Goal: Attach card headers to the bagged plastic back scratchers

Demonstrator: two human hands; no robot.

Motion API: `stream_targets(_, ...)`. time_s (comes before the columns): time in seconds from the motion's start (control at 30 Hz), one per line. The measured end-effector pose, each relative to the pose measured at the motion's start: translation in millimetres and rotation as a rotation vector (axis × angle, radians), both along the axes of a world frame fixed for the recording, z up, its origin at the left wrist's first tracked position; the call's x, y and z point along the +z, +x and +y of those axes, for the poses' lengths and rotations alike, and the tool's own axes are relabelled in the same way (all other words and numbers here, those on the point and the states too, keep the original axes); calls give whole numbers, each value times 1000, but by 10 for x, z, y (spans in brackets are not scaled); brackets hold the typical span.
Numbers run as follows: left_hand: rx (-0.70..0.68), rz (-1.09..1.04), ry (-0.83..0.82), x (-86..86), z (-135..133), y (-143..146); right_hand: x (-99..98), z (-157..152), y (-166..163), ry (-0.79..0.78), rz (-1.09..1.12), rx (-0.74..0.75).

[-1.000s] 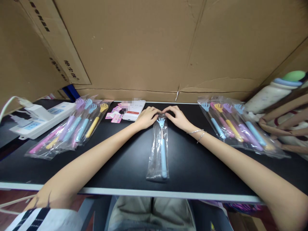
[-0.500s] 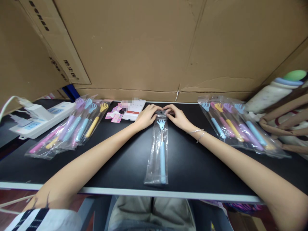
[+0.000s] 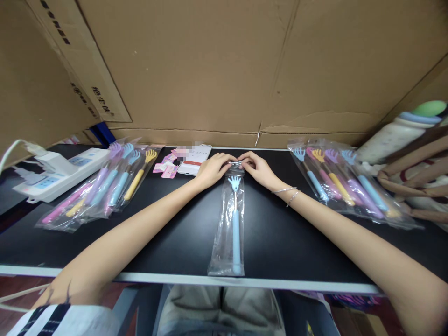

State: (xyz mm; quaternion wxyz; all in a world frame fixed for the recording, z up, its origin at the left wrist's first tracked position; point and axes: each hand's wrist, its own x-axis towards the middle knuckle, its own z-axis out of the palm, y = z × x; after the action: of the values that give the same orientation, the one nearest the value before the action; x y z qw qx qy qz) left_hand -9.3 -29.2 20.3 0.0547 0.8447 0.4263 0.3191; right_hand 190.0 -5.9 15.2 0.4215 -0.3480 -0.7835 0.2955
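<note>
A light blue back scratcher [image 3: 236, 233] with a small hand-shaped head lies inside a clear plastic bag [image 3: 220, 247] on the black table. Its head points away from me and its handle end is close to the table's front edge. At the bag's far end, my left hand [image 3: 215, 169] pinches the top edge from the left. My right hand [image 3: 258, 169] pinches the same edge from the right, fingertips near those of the left. The bag's top is folded or bunched between the two hands.
Bagged back scratchers in several colours lie in a left pile [image 3: 105, 186] and a right pile [image 3: 343, 182]. A white power strip [image 3: 63, 172], a phone [image 3: 192, 158], pink cards [image 3: 167, 167] and a bottle [image 3: 392, 140] stand or lie around. Cardboard [image 3: 210, 70] walls the back.
The bag with the blue back scratcher has slid slightly toward the front edge. Its top edge has tilted up between my fingers. Both hands have stayed nearly in place.
</note>
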Motion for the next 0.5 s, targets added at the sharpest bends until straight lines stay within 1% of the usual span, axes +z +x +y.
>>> stream_targets(0.33, 43, -108, -35, -3, 0, 0, -32, 34, 22, -8, -28, 20)
stream_targets(0.5, -37, -205, -67, -29, 43, -12, -10, 6, 9, -34, -22, 19)
